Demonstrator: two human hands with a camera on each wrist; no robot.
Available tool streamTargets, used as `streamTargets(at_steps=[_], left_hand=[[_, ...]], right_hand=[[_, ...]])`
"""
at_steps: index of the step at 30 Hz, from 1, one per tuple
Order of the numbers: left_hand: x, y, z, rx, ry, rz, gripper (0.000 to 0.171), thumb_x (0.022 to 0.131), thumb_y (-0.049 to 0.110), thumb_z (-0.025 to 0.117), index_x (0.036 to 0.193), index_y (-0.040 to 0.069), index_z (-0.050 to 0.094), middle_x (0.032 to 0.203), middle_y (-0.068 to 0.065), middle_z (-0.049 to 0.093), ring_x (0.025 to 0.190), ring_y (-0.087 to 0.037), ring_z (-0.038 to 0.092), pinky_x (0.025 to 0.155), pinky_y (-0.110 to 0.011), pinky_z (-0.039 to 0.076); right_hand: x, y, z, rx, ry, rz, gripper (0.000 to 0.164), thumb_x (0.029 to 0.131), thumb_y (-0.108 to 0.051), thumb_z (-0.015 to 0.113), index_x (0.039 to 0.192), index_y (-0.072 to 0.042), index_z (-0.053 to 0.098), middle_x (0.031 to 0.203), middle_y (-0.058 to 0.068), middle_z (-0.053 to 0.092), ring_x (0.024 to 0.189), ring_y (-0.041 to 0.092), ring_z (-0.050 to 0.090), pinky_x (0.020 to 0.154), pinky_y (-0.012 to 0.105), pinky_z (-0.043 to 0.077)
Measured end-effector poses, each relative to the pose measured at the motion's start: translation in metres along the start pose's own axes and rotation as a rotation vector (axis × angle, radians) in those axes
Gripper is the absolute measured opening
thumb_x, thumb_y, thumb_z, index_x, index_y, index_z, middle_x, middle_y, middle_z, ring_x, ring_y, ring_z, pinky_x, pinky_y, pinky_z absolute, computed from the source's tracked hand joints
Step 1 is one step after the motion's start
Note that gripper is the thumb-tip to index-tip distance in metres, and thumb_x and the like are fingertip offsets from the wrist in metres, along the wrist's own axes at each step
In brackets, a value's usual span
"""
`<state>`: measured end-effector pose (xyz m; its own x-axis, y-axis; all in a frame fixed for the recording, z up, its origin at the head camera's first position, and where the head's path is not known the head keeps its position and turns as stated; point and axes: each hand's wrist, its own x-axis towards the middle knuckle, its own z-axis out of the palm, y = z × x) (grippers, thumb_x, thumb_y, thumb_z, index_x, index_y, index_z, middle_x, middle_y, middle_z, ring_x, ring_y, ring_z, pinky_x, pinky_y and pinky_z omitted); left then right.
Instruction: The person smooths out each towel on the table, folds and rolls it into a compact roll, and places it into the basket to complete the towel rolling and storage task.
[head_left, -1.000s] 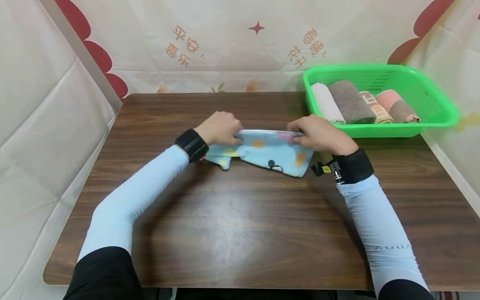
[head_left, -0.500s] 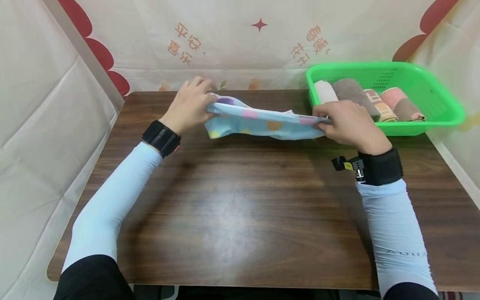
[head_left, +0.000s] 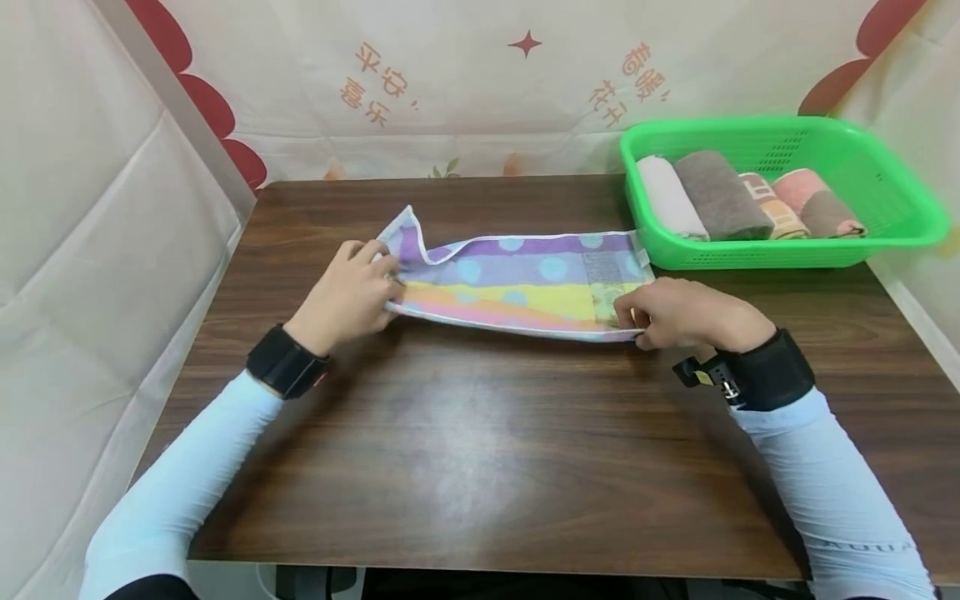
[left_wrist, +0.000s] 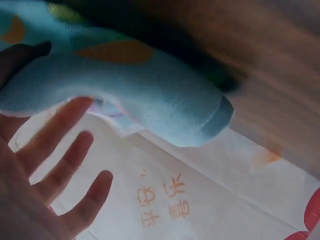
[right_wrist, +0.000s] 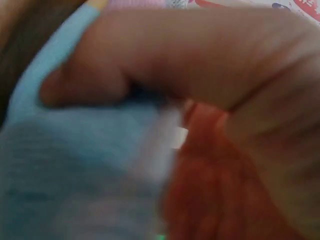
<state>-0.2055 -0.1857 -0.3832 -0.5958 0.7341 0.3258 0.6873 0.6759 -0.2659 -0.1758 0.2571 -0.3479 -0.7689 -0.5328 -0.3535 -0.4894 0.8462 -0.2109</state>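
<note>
A small towel is stretched between my two hands above the brown table, its striped purple, yellow and pink side with blue dots facing up. At its near left corner my left hand pinches the edge; the left wrist view shows the thumb on the towel's light blue underside and the other fingers spread. The near right corner is gripped between thumb and fingers of my right hand. Blurred light blue cloth hangs from that pinch in the right wrist view. The far left corner of the towel curls upward.
A green plastic basket stands at the back right of the table, close beyond my right hand. Inside lie a white rolled towel, a grey one and smaller patterned rolls. A printed cloth hangs behind.
The towel was bunched and folded, blue side showing; now it is spread wider with the striped side up. My hands have moved apart, then both come nearer to me.
</note>
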Motion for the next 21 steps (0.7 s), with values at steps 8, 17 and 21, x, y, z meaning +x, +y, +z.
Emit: streamTargets(at_steps=[8, 17, 21], left_hand=[[-0.031, 0.014, -0.011, -0.033, -0.163, -0.049, 0.017, 0.08, 0.026, 0.084, 0.076, 0.012, 0.076, 0.076, -0.005, 0.069, 0.093, -0.032, 0.063, 0.096, -0.055, 0.047], [-0.064, 0.013, -0.017, -0.089, -0.228, -0.041, 0.011, 0.072, 0.012, 0.079, 0.081, 0.014, 0.073, 0.086, -0.007, 0.055, 0.084, -0.028, 0.051, 0.077, -0.047, 0.047], [-0.077, 0.014, -0.025, -0.203, -0.337, -0.109, 0.023, 0.077, 0.026, 0.087, 0.072, 0.018, 0.066, 0.068, 0.003, 0.046, 0.063, -0.016, 0.044, 0.059, -0.033, 0.038]], right_hand=[[-0.004, -0.003, 0.024, 0.1, -0.124, 0.0, 0.03, 0.087, -0.004, 0.076, 0.083, -0.02, 0.051, 0.074, -0.003, 0.042, 0.071, 0.016, 0.043, 0.064, 0.031, 0.032], [-0.028, -0.003, 0.041, 0.029, 0.006, 0.009, 0.031, 0.081, -0.005, 0.078, 0.079, -0.026, 0.054, 0.071, -0.007, 0.046, 0.069, 0.013, 0.045, 0.062, 0.029, 0.033], [-0.039, -0.004, 0.041, 0.044, -0.018, -0.004, 0.031, 0.081, -0.01, 0.081, 0.076, -0.028, 0.056, 0.071, -0.01, 0.047, 0.067, 0.009, 0.044, 0.062, 0.026, 0.033]])
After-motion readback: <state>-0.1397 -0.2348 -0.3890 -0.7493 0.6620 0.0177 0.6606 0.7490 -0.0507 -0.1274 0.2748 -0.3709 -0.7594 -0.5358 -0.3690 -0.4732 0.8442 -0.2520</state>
